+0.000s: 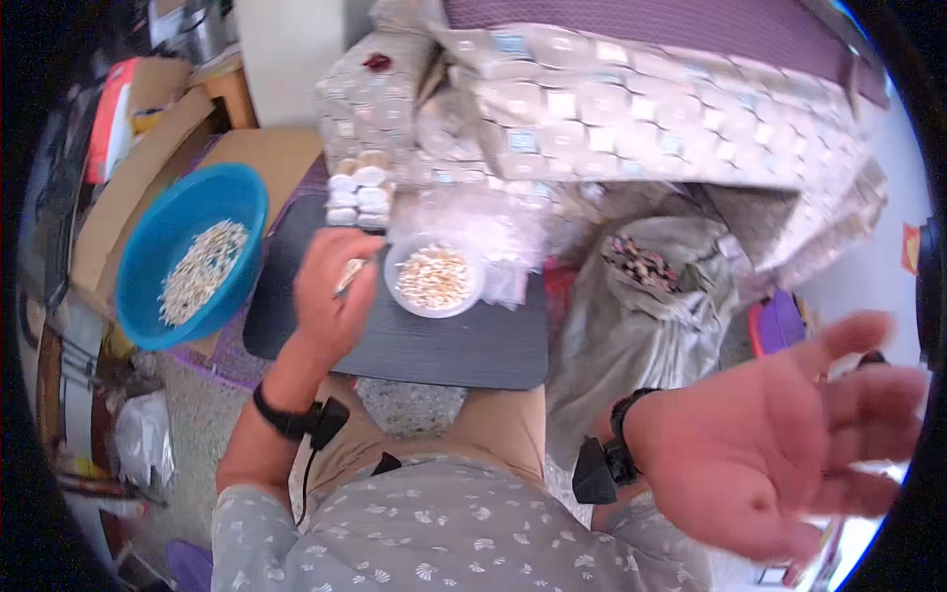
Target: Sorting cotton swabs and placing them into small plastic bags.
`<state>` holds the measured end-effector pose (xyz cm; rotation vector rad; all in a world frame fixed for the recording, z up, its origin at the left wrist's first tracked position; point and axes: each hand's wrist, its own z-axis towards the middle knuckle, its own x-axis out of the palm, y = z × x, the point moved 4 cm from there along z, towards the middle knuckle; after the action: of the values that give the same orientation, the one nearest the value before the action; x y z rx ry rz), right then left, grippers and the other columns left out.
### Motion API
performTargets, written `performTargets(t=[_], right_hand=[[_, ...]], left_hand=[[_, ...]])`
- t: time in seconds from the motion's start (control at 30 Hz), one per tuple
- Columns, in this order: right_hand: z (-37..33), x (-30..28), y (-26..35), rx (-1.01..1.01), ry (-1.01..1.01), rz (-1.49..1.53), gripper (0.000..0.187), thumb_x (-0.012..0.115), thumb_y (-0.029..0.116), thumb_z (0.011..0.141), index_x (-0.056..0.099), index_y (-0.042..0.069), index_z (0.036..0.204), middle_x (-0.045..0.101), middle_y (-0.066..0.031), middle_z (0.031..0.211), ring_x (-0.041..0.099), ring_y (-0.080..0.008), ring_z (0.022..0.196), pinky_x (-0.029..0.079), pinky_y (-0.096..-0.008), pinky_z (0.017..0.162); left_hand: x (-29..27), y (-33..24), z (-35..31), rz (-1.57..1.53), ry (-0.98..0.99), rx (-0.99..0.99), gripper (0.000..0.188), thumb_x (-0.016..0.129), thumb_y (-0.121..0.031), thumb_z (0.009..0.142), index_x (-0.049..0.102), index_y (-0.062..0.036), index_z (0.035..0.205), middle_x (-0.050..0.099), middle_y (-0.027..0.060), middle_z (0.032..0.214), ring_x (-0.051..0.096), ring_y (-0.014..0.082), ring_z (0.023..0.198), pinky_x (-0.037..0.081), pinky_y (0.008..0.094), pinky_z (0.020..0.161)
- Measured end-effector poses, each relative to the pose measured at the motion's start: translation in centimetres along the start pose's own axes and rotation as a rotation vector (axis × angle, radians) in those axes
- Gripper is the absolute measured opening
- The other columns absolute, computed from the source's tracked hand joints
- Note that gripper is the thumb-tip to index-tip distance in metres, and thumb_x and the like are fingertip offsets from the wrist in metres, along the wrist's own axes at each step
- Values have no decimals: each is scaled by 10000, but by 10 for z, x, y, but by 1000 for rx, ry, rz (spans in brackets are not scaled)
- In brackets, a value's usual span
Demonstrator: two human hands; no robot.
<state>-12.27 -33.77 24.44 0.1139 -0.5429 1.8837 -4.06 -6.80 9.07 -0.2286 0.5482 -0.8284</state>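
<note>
My left hand [330,291] is over the left part of the dark low table, its fingers curled around a few small pale sticks [352,271] that look like cotton swabs. Just right of it, a white round bowl [406,296] holds many short swab-like sticks [434,276] with white tips. Beyond the hand, small white and tan bundles [360,192] are stacked at the table's far edge. My right hand [769,444] is raised at the right, well away from the table, palm showing and fingers spread, with nothing in it. Both wrists wear black straps.
On the left stands a blue basin [258,212] partly filled with pale pieces [204,271]. Clear plastic bags [483,227] lie behind the bowl on the table [434,350]. A large grey sack [626,326] stands to the right, below a sofa [612,109] with a patterned cover.
</note>
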Motion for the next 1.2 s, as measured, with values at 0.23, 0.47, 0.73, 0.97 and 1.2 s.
performTargets(t=[0.23,0.47,0.73,0.97,1.2], right_hand=[[-113,43,-10,745,993,484,306,483,191,941,565,16,1179,535,-172,1204,517,-310,1125,406,-466,946],[-127,86,-10,1266,775,1200,371,455,209,960,455,41,1290,546,-142,1074,514,-281,975,386,-408,880],[-144,58,-5,1273,681,1139,386,395,216,990,423,33,1328,519,-175,1182,502,-308,1053,373,-414,935],[-141,8,-52,1259,892,943,294,514,140,925,558,2,1181,545,-164,1207,523,-342,1114,413,-436,957],[-280,-84,-79,1747,714,33,236,541,124,929,591,25,1137,646,-88,1024,613,-146,961,479,-298,836]], left_hand=[[64,128,-83,33,176,-362,148,559,-32,835,592,-12,978,569,150,905,576,293,836,471,361,734],[117,142,-61,146,453,-240,176,569,-104,840,605,-28,995,575,174,923,558,367,890,455,436,775],[145,138,-43,114,663,-253,252,590,-242,830,643,-58,994,588,172,898,568,359,903,455,451,798],[155,156,-65,338,661,-345,240,598,-312,822,689,-100,889,605,124,879,582,326,874,470,450,762],[133,144,-44,255,514,-246,175,592,-228,842,673,-74,855,598,123,817,588,317,813,472,420,708]])
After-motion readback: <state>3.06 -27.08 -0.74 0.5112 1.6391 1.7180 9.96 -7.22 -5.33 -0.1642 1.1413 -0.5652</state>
